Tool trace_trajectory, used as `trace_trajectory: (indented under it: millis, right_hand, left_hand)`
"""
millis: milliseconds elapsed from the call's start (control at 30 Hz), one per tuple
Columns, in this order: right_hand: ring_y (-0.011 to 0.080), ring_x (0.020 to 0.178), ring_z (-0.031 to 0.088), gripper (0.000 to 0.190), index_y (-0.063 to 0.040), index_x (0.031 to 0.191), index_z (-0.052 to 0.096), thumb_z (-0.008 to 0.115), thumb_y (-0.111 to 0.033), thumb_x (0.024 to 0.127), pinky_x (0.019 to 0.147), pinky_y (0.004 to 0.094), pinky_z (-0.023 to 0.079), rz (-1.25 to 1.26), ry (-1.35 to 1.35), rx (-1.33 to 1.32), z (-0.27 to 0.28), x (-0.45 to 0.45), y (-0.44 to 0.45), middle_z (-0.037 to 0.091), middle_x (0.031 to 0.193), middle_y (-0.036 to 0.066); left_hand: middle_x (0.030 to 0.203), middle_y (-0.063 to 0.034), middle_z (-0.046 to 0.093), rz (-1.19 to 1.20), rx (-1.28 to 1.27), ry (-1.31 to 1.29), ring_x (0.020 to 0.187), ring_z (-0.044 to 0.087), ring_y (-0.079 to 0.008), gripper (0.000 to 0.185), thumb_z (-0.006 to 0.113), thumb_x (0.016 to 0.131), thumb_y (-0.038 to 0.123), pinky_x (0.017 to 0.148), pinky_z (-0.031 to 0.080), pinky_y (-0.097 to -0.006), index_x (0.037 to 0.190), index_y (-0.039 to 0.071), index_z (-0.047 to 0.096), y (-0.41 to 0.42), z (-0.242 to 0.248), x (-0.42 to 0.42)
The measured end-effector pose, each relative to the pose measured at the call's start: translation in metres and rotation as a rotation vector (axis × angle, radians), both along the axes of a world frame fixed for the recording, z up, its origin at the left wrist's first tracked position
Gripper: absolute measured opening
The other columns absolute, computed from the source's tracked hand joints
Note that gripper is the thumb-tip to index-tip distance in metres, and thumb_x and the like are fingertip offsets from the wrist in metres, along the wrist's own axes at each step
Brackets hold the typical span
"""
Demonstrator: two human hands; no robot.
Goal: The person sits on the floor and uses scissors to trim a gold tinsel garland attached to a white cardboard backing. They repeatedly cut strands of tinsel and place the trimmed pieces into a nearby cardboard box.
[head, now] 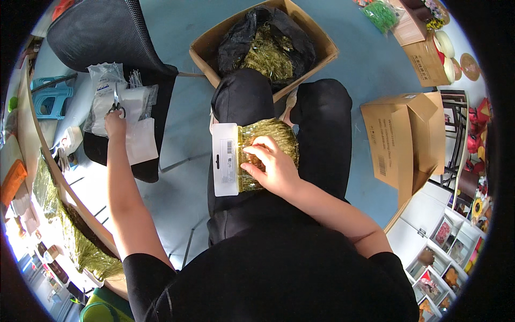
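Across my thigh lies a bundle of gold tinsel (287, 137) with a white header card (225, 159) that bears print and a hang slot. My right hand (273, 165) rests on the tinsel beside the card, fingers spread and curved; whether it presses or grips is unclear. Out to the left, my left hand (116, 120) is closed on the black handles of scissors (116, 100), whose blades point away from me. The scissors are over clear plastic bags (105, 82) and white cards (143, 141) on a black chair seat. White strips (136, 77) lie at the far side of these.
A cardboard box (328, 44) with a black bag of loose gold tinsel (267, 56) stands beyond my knees. Another carton (386, 141) is at the right, near white shelving (422, 209). A table edge (68, 187) with more tinsel (84, 245) runs along the left.
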State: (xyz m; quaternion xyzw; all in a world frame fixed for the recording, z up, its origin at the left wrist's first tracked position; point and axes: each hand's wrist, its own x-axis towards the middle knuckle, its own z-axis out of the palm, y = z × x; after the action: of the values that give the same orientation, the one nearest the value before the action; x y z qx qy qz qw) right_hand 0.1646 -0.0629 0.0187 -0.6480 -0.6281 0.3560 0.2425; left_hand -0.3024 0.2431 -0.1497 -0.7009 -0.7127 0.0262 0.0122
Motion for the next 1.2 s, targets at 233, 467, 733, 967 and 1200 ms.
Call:
trace_trajectory:
  millis: [233,467,733,967,1200]
  right_hand:
    - [0.0218,0.090,0.068,0.033,-0.008,0.115,0.066,0.073,-0.020,0.085,0.074,0.0336,0.055,0.095,-0.024,0.140,0.005,-0.004,0.005,0.055,0.113,0.007]
    - [0.0230,0.077,0.063,0.024,-0.005,0.108,0.061,0.070,-0.010,0.086,0.069,0.0338,0.052,0.066,0.151,0.231,0.004,0.001,0.013,0.058,0.105,0.009]
    - [0.0144,0.091,0.065,0.022,0.002,0.119,0.053,0.053,0.002,0.096,0.081,0.0274,0.052,-0.313,0.840,0.015,-0.003,0.031,0.002,0.065,0.100,0.009]
    - [0.0117,0.099,0.061,0.027,0.001,0.123,0.053,0.057,-0.002,0.096,0.090,0.0275,0.050,-0.392,1.036,0.031,0.012,0.055,-0.034,0.062,0.110,0.007]
    - [0.0122,0.100,0.061,0.039,0.000,0.131,0.048,0.061,-0.002,0.094,0.090,0.0270,0.051,-0.353,1.161,-0.049,0.025,0.063,-0.055,0.061,0.114,0.008]
  left_hand:
    - [0.093,-0.0154,0.071,0.144,0.230,-0.243,0.091,0.066,-0.0344,0.036,0.077,0.067,0.019,0.084,0.052,-0.0426,0.098,0.004,0.073,-0.038,0.079,0.019]
    - [0.112,-0.0107,0.066,-0.057,0.229,-1.600,0.089,0.063,-0.0128,0.029,0.077,0.078,0.001,0.069,0.050,-0.0209,0.106,0.003,0.066,-0.171,0.181,0.219]
    - [0.135,-0.0130,0.052,-0.463,-0.673,-2.052,0.099,0.060,-0.0135,0.027,0.068,0.081,-0.006,0.082,0.050,-0.0273,0.106,0.001,0.061,-0.249,0.179,0.350]
    - [0.125,-0.0137,0.060,-0.676,-0.352,-1.425,0.093,0.064,-0.0167,0.038,0.077,0.074,-0.001,0.080,0.053,-0.0304,0.108,0.002,0.058,-0.272,0.185,0.353]
    - [0.120,-0.0160,0.064,-0.845,-0.044,-1.055,0.099,0.061,-0.0305,0.038,0.081,0.067,0.005,0.088,0.052,-0.0378,0.101,0.005,0.064,-0.293,0.218,0.362]
